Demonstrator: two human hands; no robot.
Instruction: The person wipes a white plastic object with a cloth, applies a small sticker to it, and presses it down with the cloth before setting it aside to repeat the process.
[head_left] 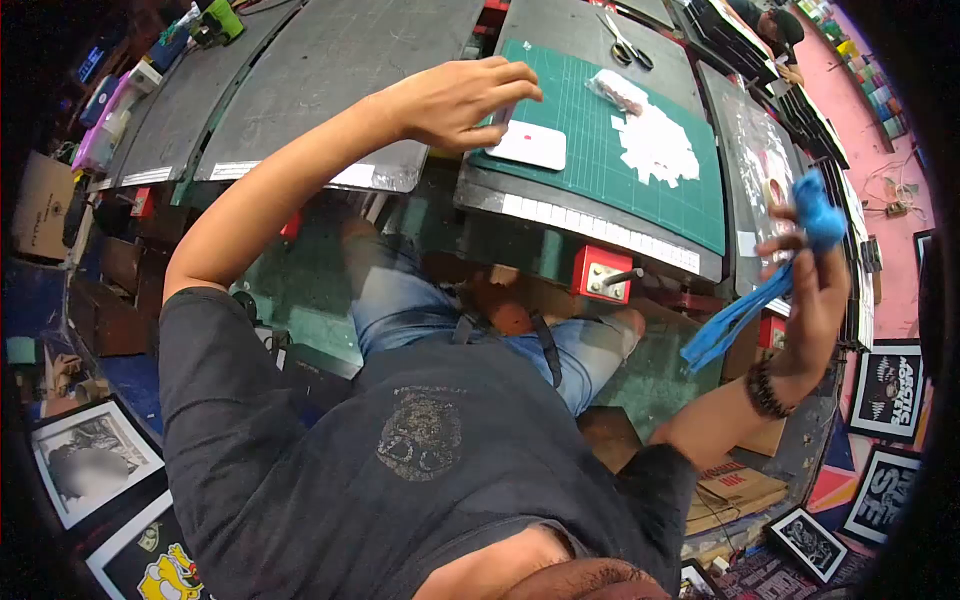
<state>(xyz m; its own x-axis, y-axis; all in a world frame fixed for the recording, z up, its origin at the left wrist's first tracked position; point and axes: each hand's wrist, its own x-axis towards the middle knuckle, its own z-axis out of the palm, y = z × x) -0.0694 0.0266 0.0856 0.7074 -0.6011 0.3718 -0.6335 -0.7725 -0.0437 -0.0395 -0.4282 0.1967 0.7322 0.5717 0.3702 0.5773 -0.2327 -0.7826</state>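
My left hand (pixel 465 103) is over the front left corner of a green cutting mat (pixel 590 165). Its fingers are bent towards the thumb; a thin pale edge shows between them, but I cannot make out what it is. Just beside the fingertips lies a white rounded rectangle (pixel 535 146) with a small red mark. My right hand (pixel 815 290) is raised at the right, wearing a dark beaded bracelet (pixel 768 390). It grips a blue crumpled cloth-like bundle (pixel 822 215), slightly blurred, with long strips hanging towards the lower left.
White paper pieces (pixel 655 145) and a clear packet (pixel 617 92) lie on the mat, with scissors (pixel 625 45) behind. A red block with a handle (pixel 602 274) juts below the board's front edge. Another person (pixel 780 30) is at the far right. Framed prints (pixel 887 390) stand low at right.
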